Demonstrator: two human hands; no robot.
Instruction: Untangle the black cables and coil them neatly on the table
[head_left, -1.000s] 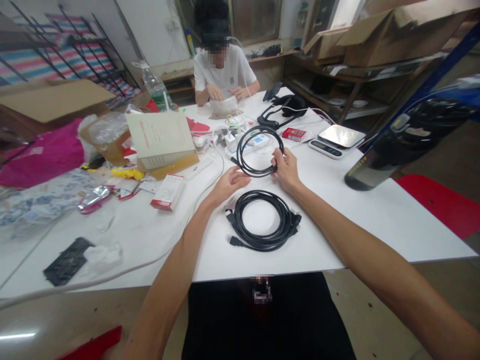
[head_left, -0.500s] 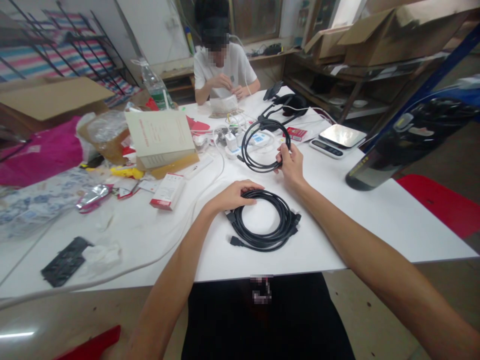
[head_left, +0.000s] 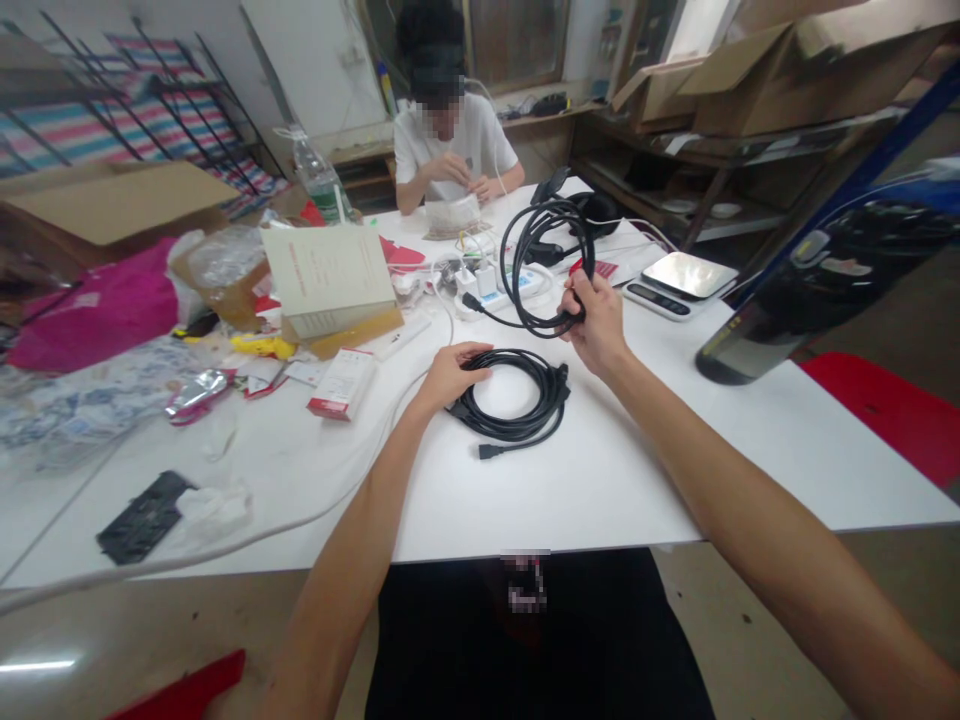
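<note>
A coiled black cable (head_left: pixel 590 240) is raised above the white table, and my right hand (head_left: pixel 596 318) is closed around its lower right side. One connector end of it sticks out to the left. A second coil of black cable (head_left: pixel 517 430) lies flat on the table, closer to me, with several dark connectors showing at its edges. My left hand (head_left: pixel 455 378) grips this coil at its upper left, thumb and fingers on either side of the strands.
A white power strip (head_left: pixel 491 298) with plugs sits beyond the coils. Rightward are a scale (head_left: pixel 679 283) and a large dark bottle (head_left: pixel 810 290). A booklet (head_left: pixel 330 270), a small box (head_left: pixel 341 383) and a black tray-like piece (head_left: pixel 142 517) lie left. A person (head_left: pixel 457 150) works opposite.
The raised coil in my right hand now shows more loops and has come up slightly. My left hand and the table coil have shifted left and away from me.
</note>
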